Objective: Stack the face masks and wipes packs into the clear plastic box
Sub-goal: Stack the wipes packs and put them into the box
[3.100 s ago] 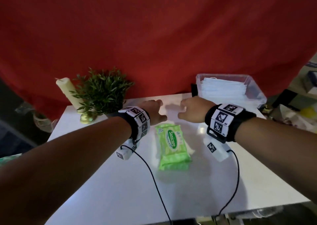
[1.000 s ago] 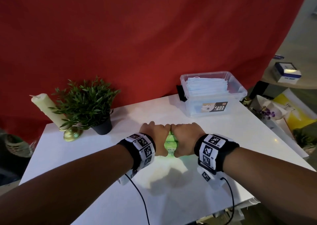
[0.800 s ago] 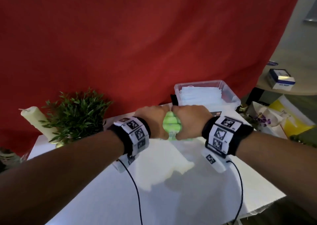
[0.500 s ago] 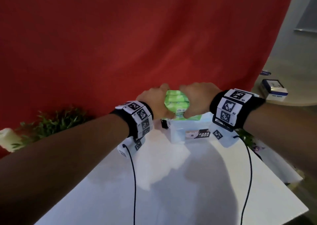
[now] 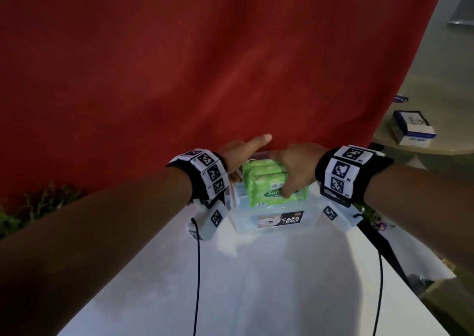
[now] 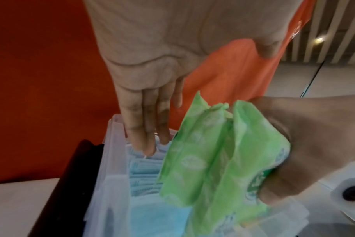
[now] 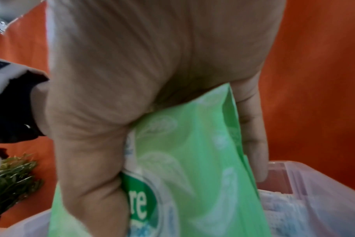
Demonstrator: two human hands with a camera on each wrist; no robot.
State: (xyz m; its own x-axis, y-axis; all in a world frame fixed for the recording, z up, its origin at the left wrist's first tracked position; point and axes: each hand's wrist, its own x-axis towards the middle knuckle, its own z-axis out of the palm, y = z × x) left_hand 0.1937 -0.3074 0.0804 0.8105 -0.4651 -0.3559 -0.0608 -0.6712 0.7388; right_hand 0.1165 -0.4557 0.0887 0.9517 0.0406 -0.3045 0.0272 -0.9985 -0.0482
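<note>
The wipes packs [image 5: 266, 184] are gripped by the right hand [image 5: 297, 169] above the clear plastic box [image 5: 272, 222] (face masks [image 6: 144, 166] inside); the left hand [image 5: 241, 153] is held flat, fingers straight.

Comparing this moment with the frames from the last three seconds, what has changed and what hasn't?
The green wipes packs went from lying on the white table to over the clear plastic box, carried by both hands. The left hand has now let go, fingers straight; the right hand grips them alone. The face masks stayed in the box.
</note>
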